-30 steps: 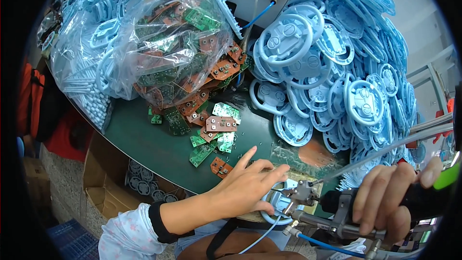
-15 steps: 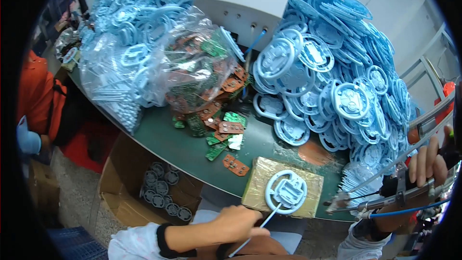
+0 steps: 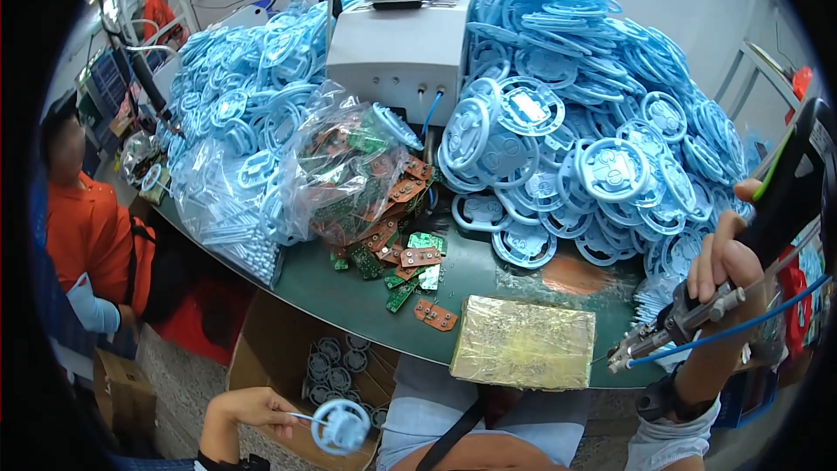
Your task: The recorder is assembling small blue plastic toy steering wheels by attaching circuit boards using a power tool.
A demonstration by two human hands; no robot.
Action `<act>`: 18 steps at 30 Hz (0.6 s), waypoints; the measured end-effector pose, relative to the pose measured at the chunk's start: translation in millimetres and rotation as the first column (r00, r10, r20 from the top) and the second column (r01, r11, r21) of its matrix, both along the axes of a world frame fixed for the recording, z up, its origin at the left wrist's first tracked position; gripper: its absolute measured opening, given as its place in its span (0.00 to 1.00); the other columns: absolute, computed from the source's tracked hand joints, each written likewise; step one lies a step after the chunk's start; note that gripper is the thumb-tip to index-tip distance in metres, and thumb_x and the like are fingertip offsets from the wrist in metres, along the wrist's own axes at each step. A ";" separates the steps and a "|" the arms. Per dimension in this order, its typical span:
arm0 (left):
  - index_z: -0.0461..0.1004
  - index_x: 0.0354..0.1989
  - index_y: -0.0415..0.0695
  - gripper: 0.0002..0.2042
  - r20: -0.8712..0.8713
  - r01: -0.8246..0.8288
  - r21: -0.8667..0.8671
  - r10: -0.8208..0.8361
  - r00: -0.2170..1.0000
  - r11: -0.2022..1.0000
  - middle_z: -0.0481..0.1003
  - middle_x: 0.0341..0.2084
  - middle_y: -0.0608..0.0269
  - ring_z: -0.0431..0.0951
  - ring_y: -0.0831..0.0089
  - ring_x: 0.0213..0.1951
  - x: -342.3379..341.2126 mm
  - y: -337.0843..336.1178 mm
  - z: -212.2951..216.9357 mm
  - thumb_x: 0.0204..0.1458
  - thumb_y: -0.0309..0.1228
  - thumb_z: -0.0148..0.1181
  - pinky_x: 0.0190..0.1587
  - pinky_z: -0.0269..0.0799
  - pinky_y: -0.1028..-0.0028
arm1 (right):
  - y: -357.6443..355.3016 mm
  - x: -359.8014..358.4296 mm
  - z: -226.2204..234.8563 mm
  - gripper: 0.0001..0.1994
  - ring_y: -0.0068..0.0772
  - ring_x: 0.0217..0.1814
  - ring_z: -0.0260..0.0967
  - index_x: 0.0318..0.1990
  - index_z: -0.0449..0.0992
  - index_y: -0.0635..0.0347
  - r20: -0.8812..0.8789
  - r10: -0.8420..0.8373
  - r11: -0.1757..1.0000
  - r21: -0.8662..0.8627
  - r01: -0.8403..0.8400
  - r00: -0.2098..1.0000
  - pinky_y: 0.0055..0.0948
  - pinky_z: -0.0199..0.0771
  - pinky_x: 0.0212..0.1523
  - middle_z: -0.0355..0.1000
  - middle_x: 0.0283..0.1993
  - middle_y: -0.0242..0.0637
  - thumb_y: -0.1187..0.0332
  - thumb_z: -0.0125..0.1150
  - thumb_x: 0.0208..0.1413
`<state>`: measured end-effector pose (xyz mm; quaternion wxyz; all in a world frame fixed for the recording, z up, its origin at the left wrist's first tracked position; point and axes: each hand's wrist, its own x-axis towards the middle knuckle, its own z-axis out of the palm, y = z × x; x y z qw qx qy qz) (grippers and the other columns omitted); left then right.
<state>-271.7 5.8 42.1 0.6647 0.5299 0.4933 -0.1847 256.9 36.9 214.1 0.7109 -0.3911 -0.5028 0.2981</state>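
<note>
My left hand (image 3: 263, 408) pinches the thin stick of a light-blue plastic wheel (image 3: 342, 427), a round frame with a raised middle. It hangs low over an open cardboard box (image 3: 261, 331) holding several similar wheels with sticks (image 3: 331, 362). In my right hand (image 3: 731, 257) is a black power screwdriver (image 3: 789, 183) with a metal nose (image 3: 663, 336) and a blue hose, raised at the right of the table. Between the hands, a block wrapped in yellowish tape (image 3: 523, 342) lies bare at the table's front edge.
Large heaps of blue wheel parts (image 3: 575, 139) flank a grey-white machine (image 3: 397, 48). Brown and green circuit boards (image 3: 418, 257) spill from a clear bag (image 3: 340, 166) onto the green table (image 3: 323, 283). Bagged sticks (image 3: 227, 218) lie leftward. A person in orange (image 3: 91, 227) sits at left.
My left hand has lifted the wheel off the taped block and carried it left over the cardboard box. My right hand has raised the screwdriver slightly. The view has shifted.
</note>
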 end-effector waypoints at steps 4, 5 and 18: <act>0.80 0.45 0.45 0.15 -0.327 0.274 0.933 0.230 0.917 0.235 0.81 0.31 0.57 0.81 0.61 0.33 -10.0 -42.8 -94.5 0.49 0.35 0.65 0.39 0.75 0.69 | 4.3 -6.6 0.8 0.28 0.25 0.11 0.60 0.55 0.56 0.76 -0.011 -0.046 0.999 -0.009 0.046 0.999 0.20 0.65 0.12 0.57 0.16 0.34 0.74 0.56 0.45; 0.80 0.42 0.42 0.15 -0.309 0.236 0.932 0.261 0.915 0.276 0.80 0.30 0.52 0.80 0.55 0.33 -6.6 -49.7 -113.2 0.46 0.35 0.66 0.40 0.75 0.65 | 4.8 -8.2 0.8 0.28 0.25 0.11 0.60 0.55 0.55 0.76 0.010 -0.062 0.998 -0.002 0.062 0.998 0.20 0.65 0.12 0.57 0.16 0.34 0.74 0.56 0.45; 0.82 0.33 0.43 0.15 -0.514 0.168 0.254 -0.015 0.858 0.953 0.80 0.27 0.51 0.80 0.61 0.28 -118.4 -269.8 -230.1 0.52 0.43 0.58 0.36 0.75 0.63 | -3.8 56.1 -12.1 0.25 0.32 0.21 0.68 0.62 0.58 0.66 0.254 0.148 0.987 0.028 -0.161 0.956 0.29 0.73 0.21 0.68 0.28 0.38 0.72 0.55 0.59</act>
